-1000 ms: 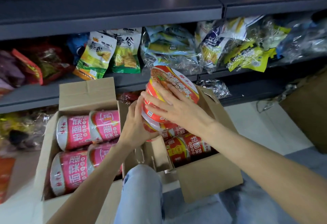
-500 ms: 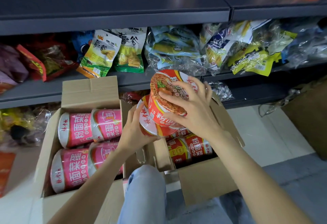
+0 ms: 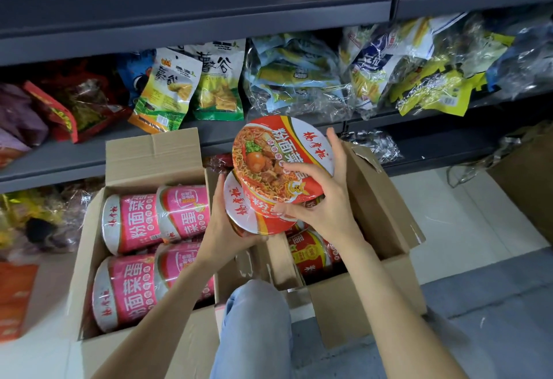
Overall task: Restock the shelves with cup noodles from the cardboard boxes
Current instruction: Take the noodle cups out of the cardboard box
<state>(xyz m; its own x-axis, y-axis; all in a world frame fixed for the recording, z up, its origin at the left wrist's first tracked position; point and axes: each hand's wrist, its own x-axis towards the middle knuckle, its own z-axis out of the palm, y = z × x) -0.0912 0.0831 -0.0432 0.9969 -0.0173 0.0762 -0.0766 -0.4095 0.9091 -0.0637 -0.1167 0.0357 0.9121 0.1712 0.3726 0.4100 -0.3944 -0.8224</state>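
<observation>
Holding two red cups: right fingers (image 3: 294,169) gripping top cup (image 3: 278,157), left fingers (image 3: 220,199) cradling lower cup (image 3: 248,214); shelf (image 3: 194,4) lying above both, lids tilting toward me.

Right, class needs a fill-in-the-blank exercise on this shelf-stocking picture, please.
1. The right hand grips the upper ____ noodle bowl.
2. The left hand supports the ____ red bowl.
3. The left cardboard box holds ____ cups.

Missing words: red; lower; pink
</observation>
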